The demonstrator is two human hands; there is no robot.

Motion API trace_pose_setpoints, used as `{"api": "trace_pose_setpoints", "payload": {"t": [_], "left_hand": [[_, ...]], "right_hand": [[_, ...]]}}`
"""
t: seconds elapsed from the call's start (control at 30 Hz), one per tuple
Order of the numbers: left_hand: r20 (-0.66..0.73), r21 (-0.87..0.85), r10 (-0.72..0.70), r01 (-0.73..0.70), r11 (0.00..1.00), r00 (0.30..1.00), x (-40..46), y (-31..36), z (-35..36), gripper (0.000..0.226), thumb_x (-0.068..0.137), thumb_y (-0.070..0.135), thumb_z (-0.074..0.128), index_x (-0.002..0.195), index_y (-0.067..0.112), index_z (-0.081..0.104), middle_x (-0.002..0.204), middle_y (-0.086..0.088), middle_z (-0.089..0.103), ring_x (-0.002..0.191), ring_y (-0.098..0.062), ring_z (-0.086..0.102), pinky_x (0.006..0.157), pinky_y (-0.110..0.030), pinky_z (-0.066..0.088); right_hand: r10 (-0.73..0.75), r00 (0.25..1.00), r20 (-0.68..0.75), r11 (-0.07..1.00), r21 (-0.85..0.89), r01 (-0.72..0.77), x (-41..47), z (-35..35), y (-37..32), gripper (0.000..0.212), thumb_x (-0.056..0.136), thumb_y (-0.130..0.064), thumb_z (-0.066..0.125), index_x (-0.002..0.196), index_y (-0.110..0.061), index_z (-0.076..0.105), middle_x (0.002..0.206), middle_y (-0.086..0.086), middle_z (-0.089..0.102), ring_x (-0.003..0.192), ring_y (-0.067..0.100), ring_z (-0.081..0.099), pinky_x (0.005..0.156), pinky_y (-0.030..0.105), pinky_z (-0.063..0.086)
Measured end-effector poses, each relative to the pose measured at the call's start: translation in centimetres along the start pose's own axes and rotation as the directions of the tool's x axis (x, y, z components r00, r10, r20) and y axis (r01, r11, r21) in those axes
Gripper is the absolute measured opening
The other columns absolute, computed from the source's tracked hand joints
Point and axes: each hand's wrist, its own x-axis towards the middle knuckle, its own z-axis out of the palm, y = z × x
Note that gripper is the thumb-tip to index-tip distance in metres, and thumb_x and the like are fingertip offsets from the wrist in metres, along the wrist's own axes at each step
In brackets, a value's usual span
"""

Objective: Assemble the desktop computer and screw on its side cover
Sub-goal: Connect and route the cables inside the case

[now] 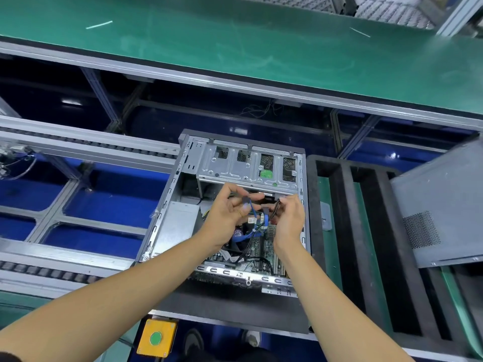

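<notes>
An open desktop case (167, 205) lies on its side in the middle, its drive cage (235, 165) at the far end and the motherboard (258, 246) at the near end. Both hands are inside it, just below the drive cage. My left hand (227, 215) pinches the dark connector end of a blue cable (264, 220). My right hand (288, 218) grips a bundle of black wires (275, 209) beside it. The grey side cover (439, 212) with a vent grille lies off the case, at the right.
A black foam rack (366, 231) with long slots stands right of the case. A green conveyor belt (235, 37) runs across the far side. Roller rails (78, 145) lie left. A yellow box with a green button (156, 338) sits at the near edge.
</notes>
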Motion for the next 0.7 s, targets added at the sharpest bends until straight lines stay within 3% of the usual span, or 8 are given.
{"api": "trace_pose_setpoints", "payload": {"t": [0.1,0.3,0.4,0.5,0.7], "left_hand": [[-0.055,0.012,-0.011,0.012,1.0,0.998,-0.12,-0.14,0.07,0.032,0.097,-0.012,0.053,0.102,0.019,0.048,0.117,-0.014,0.073,0.103,-0.025,0.072,0.075,-0.025,0.057],[-0.063,0.003,-0.031,0.031,1.0,0.998,-0.25,-0.27,-0.09,0.037,0.097,-0.007,0.056,0.097,0.029,0.056,0.112,-0.011,0.075,0.103,-0.024,0.073,0.078,-0.03,0.059],[-0.043,-0.024,-0.043,0.042,0.999,0.998,-0.27,-0.26,-0.19,0.023,0.098,-0.004,0.056,0.103,0.018,0.05,0.103,-0.007,0.075,0.098,-0.023,0.073,0.075,-0.028,0.058],[-0.027,-0.063,-0.04,0.039,0.997,0.999,-0.25,-0.25,-0.24,0.017,0.097,-0.001,0.058,0.103,0.009,0.047,0.099,-0.007,0.073,0.096,-0.024,0.072,0.082,-0.032,0.059],[0.023,-0.09,-0.031,0.033,0.995,0.999,-0.58,0.0,0.01,0.029,0.095,0.036,0.061,0.101,0.01,0.048,0.103,-0.014,0.072,0.101,-0.032,0.071,0.088,-0.037,0.058]], "right_hand": [[0.014,1.0,0.01,1.0,0.017,-0.014,-0.01,0.13,-0.02,0.026,0.094,-0.009,0.049,0.072,-0.021,0.042,0.066,-0.002,0.053,0.057,0.013,0.058,0.051,0.022,0.042],[0.067,0.996,0.055,0.984,0.159,-0.075,-0.18,0.18,-0.21,0.031,0.098,-0.006,0.046,0.07,-0.02,0.042,0.057,-0.005,0.054,0.051,0.013,0.055,0.046,0.021,0.044],[0.09,0.994,0.069,0.969,0.226,-0.104,-0.27,0.07,-0.11,0.033,0.097,-0.003,0.046,0.069,-0.018,0.04,0.054,-0.004,0.05,0.047,0.014,0.05,0.044,0.024,0.041],[0.09,0.993,0.081,0.958,0.267,-0.108,-0.29,0.05,-0.03,0.034,0.096,-0.001,0.045,0.068,-0.016,0.036,0.052,0.002,0.042,0.043,0.018,0.042,0.044,0.028,0.035],[0.109,0.987,0.119,0.944,0.297,-0.14,-0.59,0.11,-0.03,0.031,0.096,-0.003,0.044,0.07,-0.015,0.034,0.051,0.001,0.043,0.038,0.017,0.038,0.042,0.022,0.032]]}}
